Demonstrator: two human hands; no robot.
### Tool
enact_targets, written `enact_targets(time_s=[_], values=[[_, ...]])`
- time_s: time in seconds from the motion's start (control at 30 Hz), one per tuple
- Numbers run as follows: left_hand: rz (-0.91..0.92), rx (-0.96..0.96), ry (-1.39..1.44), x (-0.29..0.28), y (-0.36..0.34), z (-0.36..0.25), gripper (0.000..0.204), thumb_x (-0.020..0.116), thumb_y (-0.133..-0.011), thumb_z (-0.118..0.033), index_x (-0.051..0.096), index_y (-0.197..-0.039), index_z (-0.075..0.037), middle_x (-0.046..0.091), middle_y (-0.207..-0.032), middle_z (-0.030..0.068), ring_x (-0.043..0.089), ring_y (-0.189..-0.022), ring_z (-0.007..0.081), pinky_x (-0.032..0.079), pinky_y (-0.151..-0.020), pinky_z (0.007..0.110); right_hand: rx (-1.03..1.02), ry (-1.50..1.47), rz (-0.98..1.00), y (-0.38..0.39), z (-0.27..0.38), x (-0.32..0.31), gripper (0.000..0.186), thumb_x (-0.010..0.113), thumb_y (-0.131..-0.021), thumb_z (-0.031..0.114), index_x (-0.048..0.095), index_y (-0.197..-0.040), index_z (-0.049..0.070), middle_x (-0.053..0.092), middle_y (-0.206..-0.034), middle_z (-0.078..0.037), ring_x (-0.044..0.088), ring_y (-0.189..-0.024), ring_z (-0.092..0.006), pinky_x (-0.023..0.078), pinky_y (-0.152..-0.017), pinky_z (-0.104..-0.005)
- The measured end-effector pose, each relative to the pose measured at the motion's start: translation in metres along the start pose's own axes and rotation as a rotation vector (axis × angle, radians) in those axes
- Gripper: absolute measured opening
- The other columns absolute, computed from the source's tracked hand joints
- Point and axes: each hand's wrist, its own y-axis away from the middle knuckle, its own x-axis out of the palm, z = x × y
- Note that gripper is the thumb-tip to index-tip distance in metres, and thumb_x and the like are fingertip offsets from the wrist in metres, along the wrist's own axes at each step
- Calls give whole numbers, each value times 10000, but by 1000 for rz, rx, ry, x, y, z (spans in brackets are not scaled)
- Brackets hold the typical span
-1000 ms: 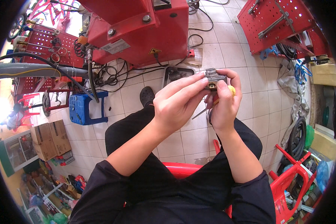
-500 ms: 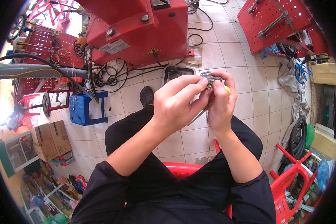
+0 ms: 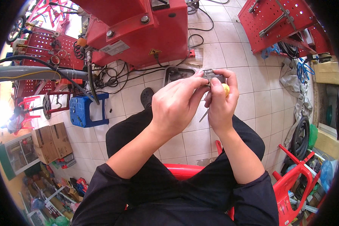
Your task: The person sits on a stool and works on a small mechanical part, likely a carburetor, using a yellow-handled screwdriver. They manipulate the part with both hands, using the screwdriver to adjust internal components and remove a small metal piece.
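Observation:
In front of me, both hands meet on a small grey metal part [image 3: 208, 74] with ridged edges. My left hand [image 3: 179, 101] pinches its near-left side between thumb and fingers. Around its right end curl the fingers of my right hand [image 3: 223, 101], the thumb pressing on top. Tucked in that same right palm is a screwdriver with a yellow handle [image 3: 226, 89]; its thin metal shaft sticks out below, toward the lower left. My fingers cover much of the metal part and of the screwdriver.
A dark tray [image 3: 180, 71] lies on the tiled floor beyond my hands, beside a large red machine [image 3: 139, 41] and black cables. A blue stool [image 3: 87, 109] stands left, cardboard boxes [image 3: 52, 143] behind it. A red pegboard stand [image 3: 278, 26] is at far right, a red chair [image 3: 295, 184] near right.
Both hands have shifted slightly left with the metal part. The screwdriver's shaft now points more steeply downward, and less of it shows.

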Motion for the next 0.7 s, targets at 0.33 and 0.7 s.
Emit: enact_targets(time_s=[0.33,0.7], values=[[-10,-40,-10,1,2,4,175,710,-725,-24,641,-885,-39,681,-945,136,671,-723,223,527,-605,279,-64,101,-26,-2,0,3,244,568,-871,144,475,-1045,0,518,-752,-12,453,-598,-28,376,-498,-185],[50,-63,8,3,1,4,175,689,-717,32,646,-878,-23,676,-920,126,665,-787,218,538,-611,276,-34,193,-54,-3,0,1,267,596,-860,164,480,-1029,-7,521,-672,-6,474,-571,-35,390,-481,-195]])
